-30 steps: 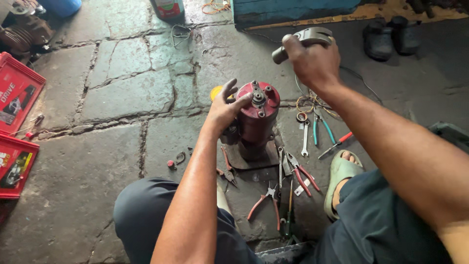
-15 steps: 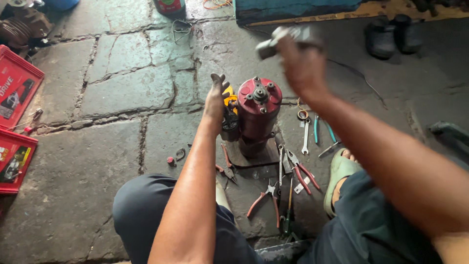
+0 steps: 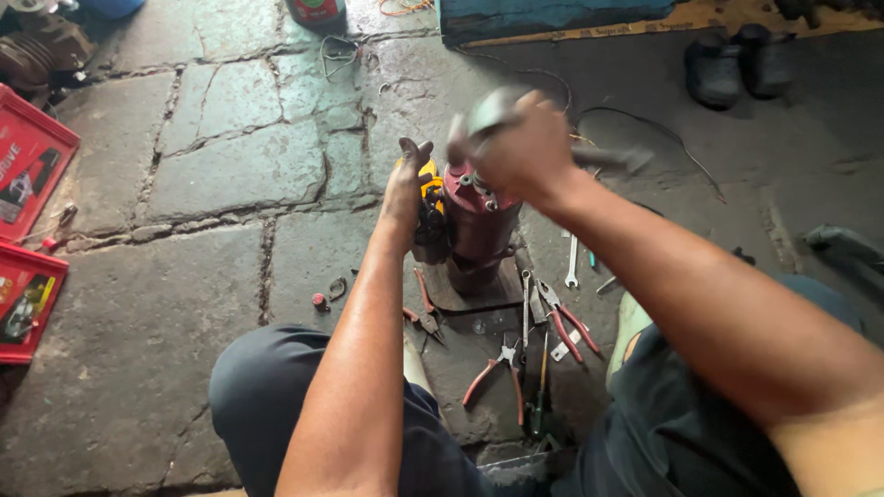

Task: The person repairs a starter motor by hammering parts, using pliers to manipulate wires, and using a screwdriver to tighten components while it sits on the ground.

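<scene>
1. Two hands up at the red motor [image 3: 479, 225], standing on a plate mid-floor.
2. Left hand [image 3: 407, 184] flat, fingers spread, against its left side.
3. Right hand [image 3: 520, 147] fisted round a blurred hammer [image 3: 488, 110] above it.
4. Pliers [image 3: 562, 317] near.

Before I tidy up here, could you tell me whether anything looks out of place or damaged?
Pliers, a wrench and a screwdriver lie scattered on the cracked stone floor beside the red motor. A small ring lies loose nearby. The motor shows no visible damage.

A dark red motor [image 3: 479, 230] stands upright on a flat plate at centre frame; a blurred hammer [image 3: 493, 110] is just above it.
</scene>
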